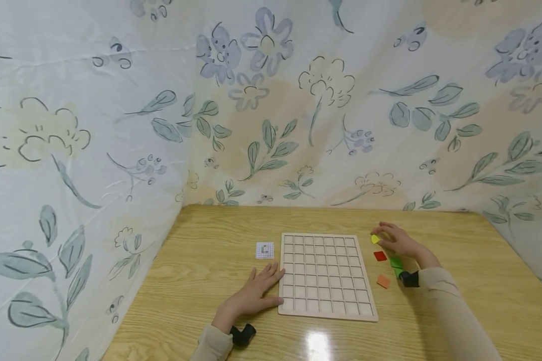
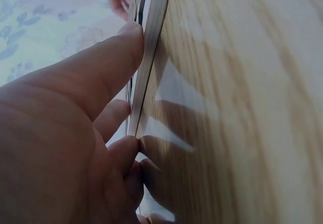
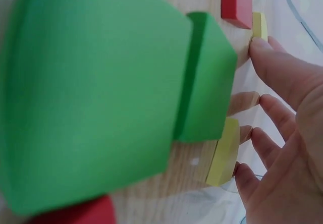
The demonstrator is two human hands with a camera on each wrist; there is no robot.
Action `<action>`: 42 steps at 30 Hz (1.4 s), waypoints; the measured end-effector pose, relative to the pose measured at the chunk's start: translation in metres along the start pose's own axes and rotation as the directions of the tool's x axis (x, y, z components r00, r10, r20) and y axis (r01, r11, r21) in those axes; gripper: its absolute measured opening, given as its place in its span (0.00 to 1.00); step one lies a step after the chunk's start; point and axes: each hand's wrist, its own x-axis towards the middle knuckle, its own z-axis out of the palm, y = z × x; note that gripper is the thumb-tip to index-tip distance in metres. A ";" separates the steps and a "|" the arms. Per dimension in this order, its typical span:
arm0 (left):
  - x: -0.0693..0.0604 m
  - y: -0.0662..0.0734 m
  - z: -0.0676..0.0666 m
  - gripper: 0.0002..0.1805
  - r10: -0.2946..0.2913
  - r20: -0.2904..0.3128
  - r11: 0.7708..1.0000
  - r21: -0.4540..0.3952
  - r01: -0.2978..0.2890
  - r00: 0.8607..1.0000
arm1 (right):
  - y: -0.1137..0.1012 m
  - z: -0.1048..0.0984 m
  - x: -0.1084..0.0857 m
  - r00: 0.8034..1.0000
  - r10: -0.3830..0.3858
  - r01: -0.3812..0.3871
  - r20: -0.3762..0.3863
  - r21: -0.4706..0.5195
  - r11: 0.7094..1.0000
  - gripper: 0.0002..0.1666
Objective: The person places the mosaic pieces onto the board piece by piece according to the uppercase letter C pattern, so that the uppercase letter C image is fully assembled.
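A pale wooden grid board (image 1: 325, 276) with square cells lies on the table. My left hand (image 1: 254, 292) rests at its left edge, fingers extended; in the left wrist view, the thumb (image 2: 96, 62) touches the board's side (image 2: 154, 37). Beyond the board's right side, my right hand (image 1: 399, 243) pinches a small yellow block (image 1: 375, 239) between thumb and index finger. Close to that hand lie a red block (image 1: 380, 256), green blocks (image 1: 395, 261) and an orange block (image 1: 383, 282). Another yellow block (image 3: 223, 153) shows beneath the other fingers in the right wrist view.
A small card (image 1: 265, 250) printed with a grid pattern lies left of the board. The wooden table (image 1: 226, 225) meets a floral cloth (image 1: 271, 150) at the back and sides. Black wrist cameras (image 1: 243, 335) are strapped at both wrists.
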 end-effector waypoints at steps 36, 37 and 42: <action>0.002 -0.004 0.004 0.39 -0.002 -0.004 0.999 0.037 0.002 1.000 | -0.041 0.002 0.021 0.976 0.199 -0.201 -0.083 -0.012 0.980 0.21; 0.002 -0.004 0.004 0.39 -0.004 -0.004 0.999 0.035 0.005 1.000 | -0.044 0.003 0.022 0.976 0.201 -0.202 -0.086 -0.001 0.979 0.21; 0.003 -0.004 0.004 0.39 -0.013 -0.003 0.999 0.035 0.013 1.000 | -0.052 0.007 0.026 0.971 0.218 -0.214 -0.098 0.047 0.976 0.21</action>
